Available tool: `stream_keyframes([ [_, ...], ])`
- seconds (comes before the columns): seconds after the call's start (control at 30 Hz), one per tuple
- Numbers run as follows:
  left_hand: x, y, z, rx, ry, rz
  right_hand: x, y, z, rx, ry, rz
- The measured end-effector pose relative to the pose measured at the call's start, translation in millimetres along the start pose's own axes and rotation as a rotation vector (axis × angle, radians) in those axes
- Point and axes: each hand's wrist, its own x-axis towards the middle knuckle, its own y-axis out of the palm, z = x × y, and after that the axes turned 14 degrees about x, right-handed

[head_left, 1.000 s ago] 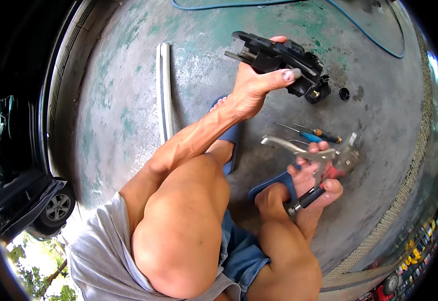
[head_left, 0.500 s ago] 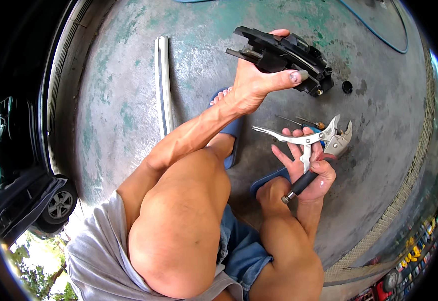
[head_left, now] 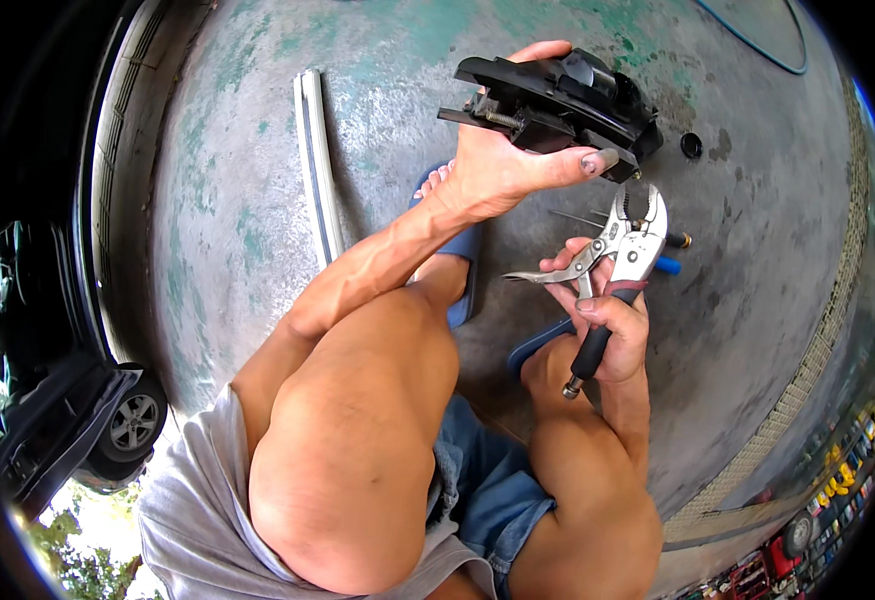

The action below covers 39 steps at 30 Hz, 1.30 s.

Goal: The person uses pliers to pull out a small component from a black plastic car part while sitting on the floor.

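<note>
Assembly of black plastic (head_left: 547,100) sits gripped in your left hand (head_left: 497,178) above the floor (head_left: 227,200), with locking pliers (head_left: 635,255), jaws parted, in your right hand (head_left: 619,345) near its right end, seemingly being lined up, which calls for steady aim.

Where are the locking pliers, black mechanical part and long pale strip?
Locking pliers (head_left: 633,256), head view: metal body.
Black mechanical part (head_left: 559,98), head view: mid-casing.
Long pale strip (head_left: 318,170), head view: middle length.
</note>
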Motion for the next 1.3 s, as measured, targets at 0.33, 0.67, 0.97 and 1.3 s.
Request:
stream_keyframes([
  [0.33, -4.5, -8.0, 24.7, 0.306, 0.183, 0.095, -4.0, 2.9, 6.3, -0.185, -0.035, 0.001],
  [0.67, -3.0, -3.9, 26.2, 0.462, 0.522, 0.05, -6.3, 7.4, 5.6, -0.19, -0.058, -0.029],
  [0.97, -7.5, -5.4, 28.4, 0.434, 0.455, 0.067, -7.6, 12.2, 10.4, -0.206, -0.027, -0.053],
  [1.3, -14.5, -8.6, 32.5, 0.489, 0.376, 0.042, -11.0, 10.6, 14.3, -0.226, -0.032, -0.038],
])
